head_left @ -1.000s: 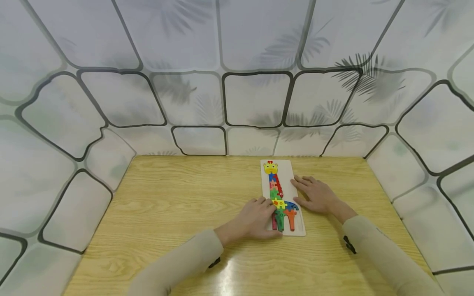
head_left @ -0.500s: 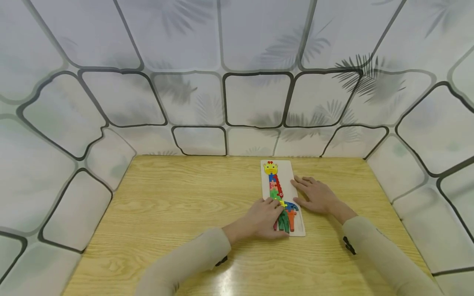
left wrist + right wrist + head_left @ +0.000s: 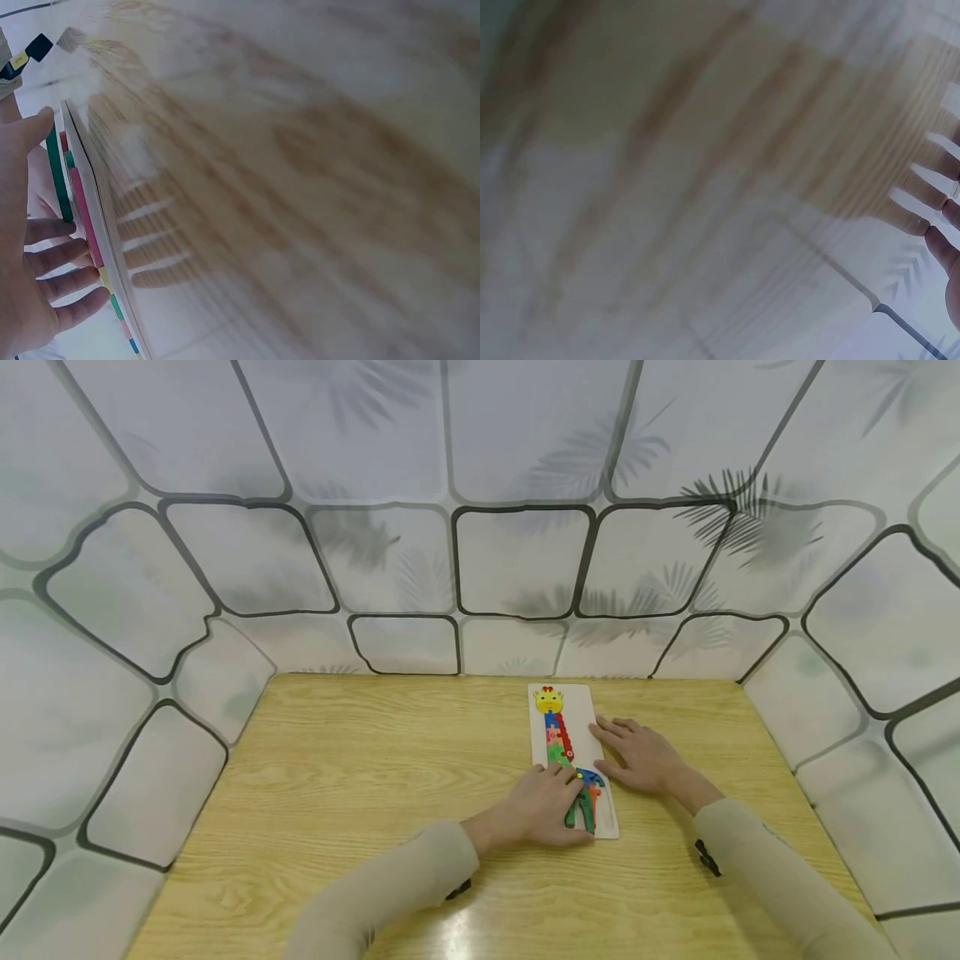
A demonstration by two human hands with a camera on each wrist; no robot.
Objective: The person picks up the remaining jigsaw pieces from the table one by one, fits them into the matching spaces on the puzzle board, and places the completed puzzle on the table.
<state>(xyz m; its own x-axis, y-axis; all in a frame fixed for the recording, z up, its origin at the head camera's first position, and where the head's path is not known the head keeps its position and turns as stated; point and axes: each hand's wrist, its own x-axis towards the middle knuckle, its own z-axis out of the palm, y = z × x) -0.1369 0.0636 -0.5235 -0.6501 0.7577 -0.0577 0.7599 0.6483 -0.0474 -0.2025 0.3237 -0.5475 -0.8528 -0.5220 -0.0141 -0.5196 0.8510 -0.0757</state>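
Observation:
A white puzzle board (image 3: 577, 714) lies on the table with a giraffe of coloured jigsaw pieces set in it. My left hand (image 3: 546, 806) is over the giraffe's lower part, hiding the yellow piece and a pink leg. Between its thumb and index finger it pinches a green leg piece (image 3: 583, 810), which stands raised above the board in the left wrist view. That piece overlaps the orange leg piece (image 3: 596, 793). My right hand (image 3: 637, 756) lies flat, fingertips at the board's right edge. Its fingers (image 3: 939, 246) show straight in the right wrist view.
The wooden table (image 3: 360, 760) extends left of the board. A wall covering (image 3: 517, 560) with stone outlines and leaf prints rises behind the table and on both sides. The giraffe's yellow head (image 3: 549, 701) lies near the board's far end.
My left hand has moved right across the board, carrying the green leg piece over toward the orange one. The right hand and the board have stayed in place.

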